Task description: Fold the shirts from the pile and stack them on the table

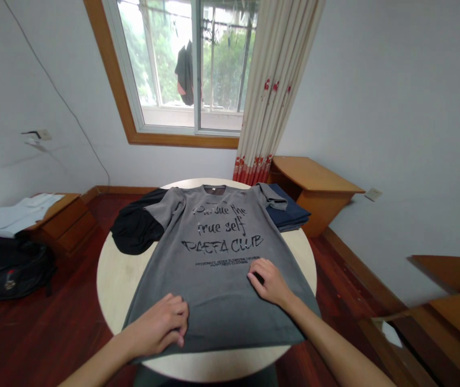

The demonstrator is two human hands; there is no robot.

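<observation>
A grey T-shirt (217,258) with black lettering lies spread face up on a round pale table (111,279). My left hand (161,325) rests on the shirt near its lower hem, fingers curled under and pressed on the cloth. My right hand (268,282) lies on the shirt's lower middle, just under the small print, fingers bent and pressing the fabric. Neither hand lifts the shirt off the table.
A black garment (135,228) lies at the table's left, a folded dark blue garment (290,212) at its right. Wooden cabinets stand left (63,220) and right (314,188). A black bag (10,271) sits on the floor. A curtain (274,91) hangs by the window.
</observation>
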